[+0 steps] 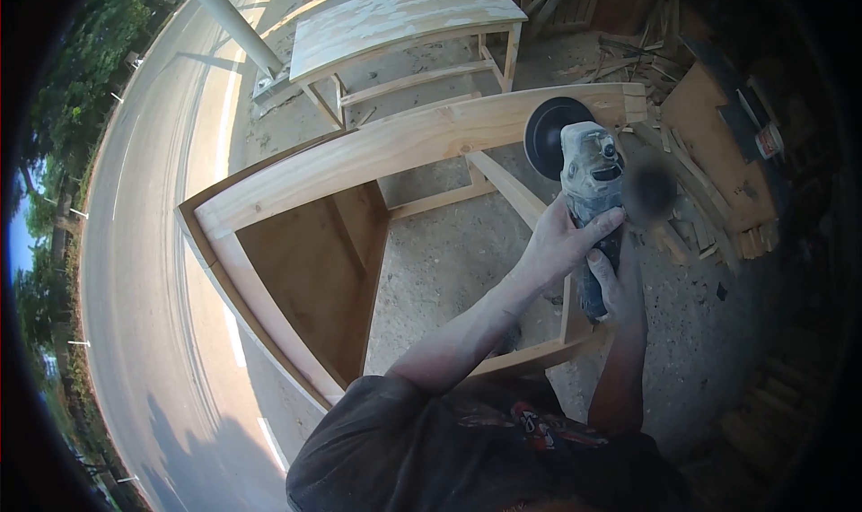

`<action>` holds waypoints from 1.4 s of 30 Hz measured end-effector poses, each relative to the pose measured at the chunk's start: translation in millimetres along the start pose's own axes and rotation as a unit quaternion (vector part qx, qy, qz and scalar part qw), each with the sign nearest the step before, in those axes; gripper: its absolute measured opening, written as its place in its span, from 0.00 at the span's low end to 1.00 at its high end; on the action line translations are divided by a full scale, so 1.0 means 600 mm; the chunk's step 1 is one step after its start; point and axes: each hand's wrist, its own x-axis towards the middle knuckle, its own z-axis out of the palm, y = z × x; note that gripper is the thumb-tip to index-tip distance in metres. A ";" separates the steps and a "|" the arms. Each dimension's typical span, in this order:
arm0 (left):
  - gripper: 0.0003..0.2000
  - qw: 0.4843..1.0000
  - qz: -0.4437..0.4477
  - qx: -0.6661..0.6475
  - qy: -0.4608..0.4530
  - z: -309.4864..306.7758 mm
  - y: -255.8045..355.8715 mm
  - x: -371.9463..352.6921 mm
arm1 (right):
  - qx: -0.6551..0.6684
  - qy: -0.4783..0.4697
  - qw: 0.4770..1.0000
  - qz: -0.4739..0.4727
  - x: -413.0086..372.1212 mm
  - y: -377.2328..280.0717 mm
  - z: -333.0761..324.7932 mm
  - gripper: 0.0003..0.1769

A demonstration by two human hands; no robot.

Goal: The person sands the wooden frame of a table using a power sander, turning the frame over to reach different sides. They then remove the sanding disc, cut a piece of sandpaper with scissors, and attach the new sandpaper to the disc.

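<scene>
Both of my hands hold a dusty angle grinder [593, 175] fitted with a round black disc [555, 137]. My left hand [567, 234] grips the tool's body just behind its head, and my right hand [621, 283] is wrapped round the rear handle. The disc lies against or just over the near-right part of a long pale board [395, 144]; contact cannot be made out. That board forms the far side of a wooden frame, which has a brown panelled compartment [310, 274] at its left end.
Beyond the frame stands a wooden table [404, 23] with a patchy whitish top. Scrap wood [696, 184] and a brown sheet [718, 144] lie at the right. A post [232, 23] rises at the upper left, beside a road [148, 243].
</scene>
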 end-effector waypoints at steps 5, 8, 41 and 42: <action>0.30 0.998 0.017 0.048 0.027 -0.024 0.025 -0.005 | 0.027 -0.006 1.000 -0.011 0.020 -0.017 0.027 0.39; 0.30 0.992 0.019 0.075 0.098 -0.072 0.060 -0.059 | -0.050 -0.072 0.996 -0.028 0.028 -0.032 0.071 0.42; 0.34 0.799 0.341 -0.299 0.395 -0.255 -0.054 -0.485 | -0.320 -0.580 0.727 -0.181 -0.047 -0.216 0.491 0.50; 0.36 0.795 0.340 -0.312 0.395 -0.246 -0.070 -0.495 | -0.346 -0.592 0.706 -0.176 -0.055 -0.213 0.489 0.51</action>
